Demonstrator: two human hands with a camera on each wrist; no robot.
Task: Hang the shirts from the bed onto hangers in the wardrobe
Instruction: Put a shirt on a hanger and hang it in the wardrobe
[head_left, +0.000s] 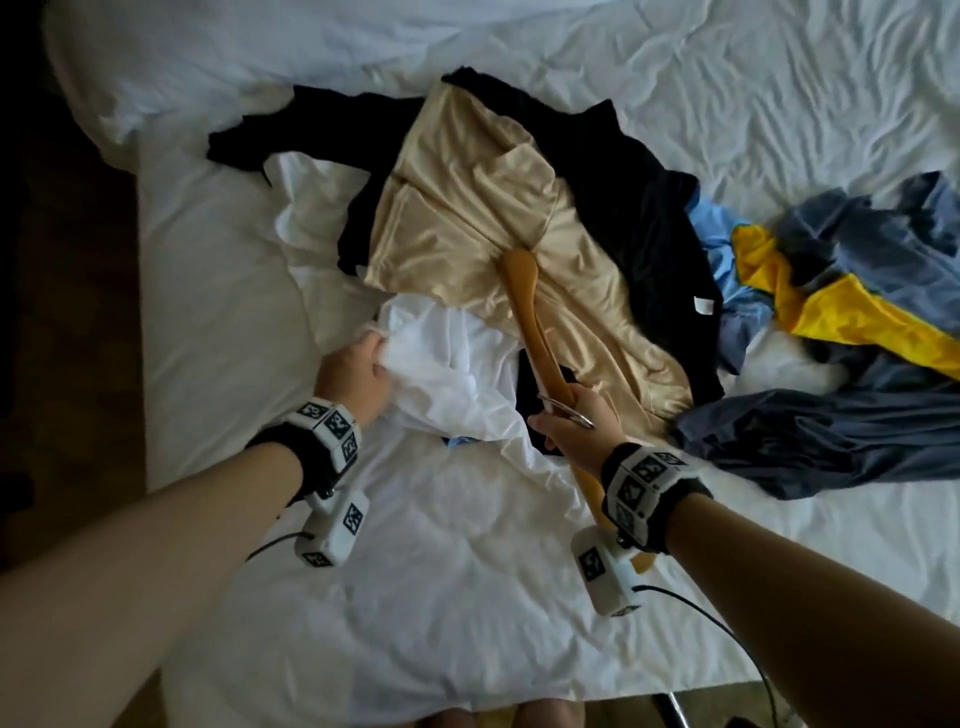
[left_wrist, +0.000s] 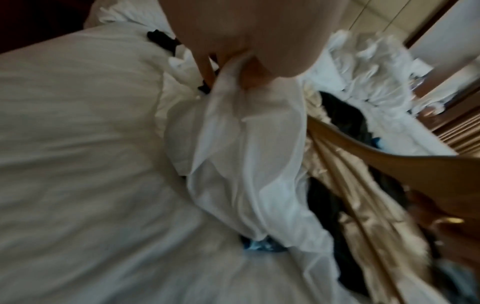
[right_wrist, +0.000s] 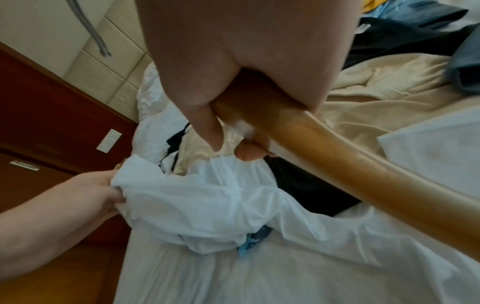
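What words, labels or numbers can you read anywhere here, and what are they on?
No readable text anywhere.
White tag on the black garment: too small to read.
Wristbands and wrist cameras: black-and-white coded squares only, no letters.
White wall plate: blank as far as it shows.

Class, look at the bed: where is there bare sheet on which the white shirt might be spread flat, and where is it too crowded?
Bare sheet lies at the near edge, between the two forearms, below the white shirt that the left hand grips. More lies left of that shirt and along the far side. The middle is crowded: beige garment, black garment, blue and yellow clothes. The right hand holds the wooden hanger.
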